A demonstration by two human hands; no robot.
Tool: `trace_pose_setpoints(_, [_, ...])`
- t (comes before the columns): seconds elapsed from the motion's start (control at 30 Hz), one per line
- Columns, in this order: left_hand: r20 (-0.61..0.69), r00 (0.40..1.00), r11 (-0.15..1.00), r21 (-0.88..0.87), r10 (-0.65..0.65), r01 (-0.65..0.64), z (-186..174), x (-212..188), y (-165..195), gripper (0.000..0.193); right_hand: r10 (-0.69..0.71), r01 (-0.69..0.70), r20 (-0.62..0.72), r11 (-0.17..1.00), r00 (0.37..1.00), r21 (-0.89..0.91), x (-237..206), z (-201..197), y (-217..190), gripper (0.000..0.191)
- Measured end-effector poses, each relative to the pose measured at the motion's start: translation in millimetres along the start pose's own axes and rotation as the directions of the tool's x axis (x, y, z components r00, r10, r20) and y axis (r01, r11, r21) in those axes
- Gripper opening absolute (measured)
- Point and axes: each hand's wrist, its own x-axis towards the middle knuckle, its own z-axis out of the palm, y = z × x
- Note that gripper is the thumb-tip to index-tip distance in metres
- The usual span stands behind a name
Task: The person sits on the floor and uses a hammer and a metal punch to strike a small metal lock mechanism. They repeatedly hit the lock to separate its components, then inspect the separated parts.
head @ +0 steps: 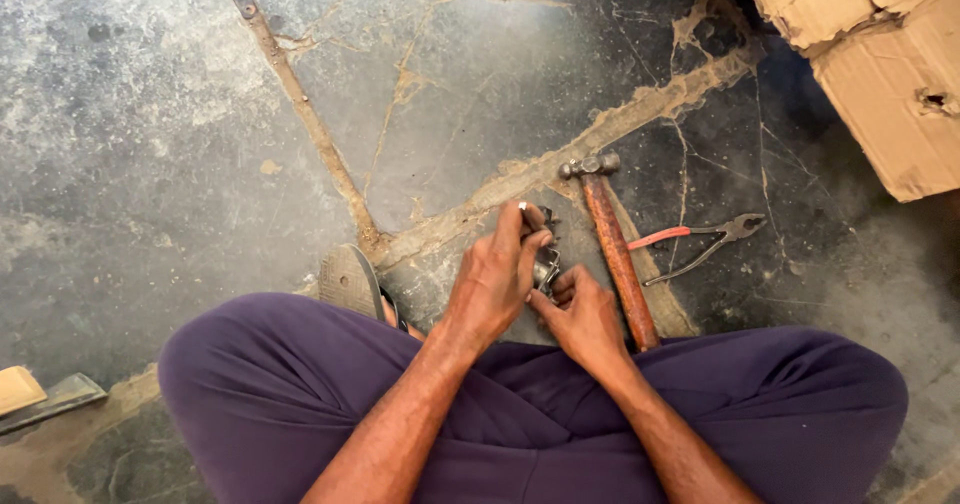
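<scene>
Left hand (495, 274) and right hand (585, 314) together gripped small metal part (546, 262); hammer (615, 249) lay just beside at 3 o'clock, pliers (700, 241) farther, on stone floor (150, 164).

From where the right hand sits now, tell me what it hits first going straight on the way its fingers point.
The right hand points up-left at the small metal part that both hands hold, so it meets that first; beyond it is the left hand.

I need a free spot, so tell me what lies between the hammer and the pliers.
Nothing: in the head view, only bare cracked stone floor separates the hammer from the pliers.
</scene>
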Motion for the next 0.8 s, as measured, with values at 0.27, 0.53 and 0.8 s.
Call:
trace_pose_setpoints(0.27, [0.105, 0.994, 0.996, 0.085, 0.008, -0.017, 5, -4, -2, 0.022, 0.289, -0.323, 0.144, 0.838, 0.946, 0.441, 1, 19, 8, 0.022])
trace_pose_setpoints(0.53, [0.103, 0.993, 0.994, 0.077, 0.065, -0.073, 8, -6, -3, 0.021, 0.314, -0.367, 0.19, 0.804, 0.93, 0.468, 0, 14, 1, 0.027])
trace_pose_setpoints(0.8, [0.144, 0.987, 0.983, 0.154, 0.075, -0.097, 10, -7, -3, 0.02, 0.297, -0.354, 0.195, 0.822, 0.935, 0.446, 0, 12, -2, 0.025])
